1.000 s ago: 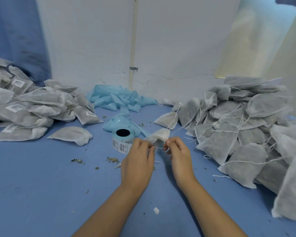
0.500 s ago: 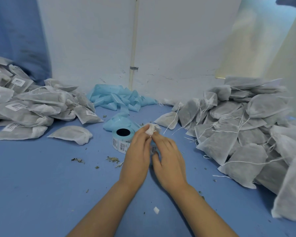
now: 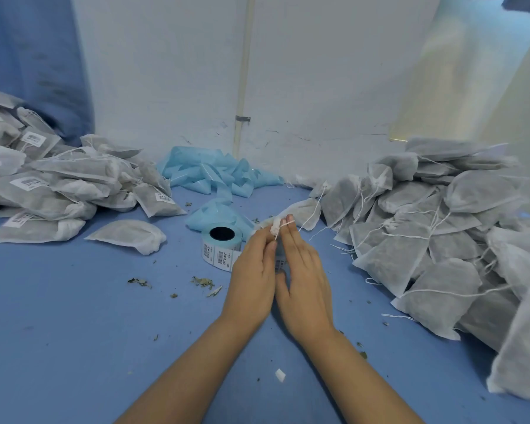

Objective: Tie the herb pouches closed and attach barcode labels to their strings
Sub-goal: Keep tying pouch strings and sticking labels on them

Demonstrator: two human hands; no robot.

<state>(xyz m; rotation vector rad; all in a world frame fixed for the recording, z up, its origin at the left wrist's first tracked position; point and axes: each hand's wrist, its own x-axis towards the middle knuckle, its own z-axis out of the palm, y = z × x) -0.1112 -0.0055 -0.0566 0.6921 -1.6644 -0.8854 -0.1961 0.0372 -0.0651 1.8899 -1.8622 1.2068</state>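
Note:
My left hand (image 3: 253, 270) and my right hand (image 3: 303, 276) meet at the middle of the blue table. Their fingertips pinch the bunched white neck of a herb pouch (image 3: 274, 229), and its white string (image 3: 288, 222) runs across my right fingertips. The body of that pouch is mostly hidden behind my hands. A barcode label (image 3: 279, 264) shows in the gap between my palms. The roll of barcode labels (image 3: 222, 246) stands just left of my left hand.
A pile of labelled pouches (image 3: 43, 185) lies at the left, with one loose pouch (image 3: 129, 235) in front of it. A large heap of pouches with loose strings (image 3: 441, 228) fills the right. Blue backing tape (image 3: 214, 175) is crumpled by the wall. Herb crumbs (image 3: 202, 281) dot the table.
My hands came together from apart, and the pouch neck rose to my fingertips. Since half a second ago they have lifted slightly, with the string now drawn over my right fingers.

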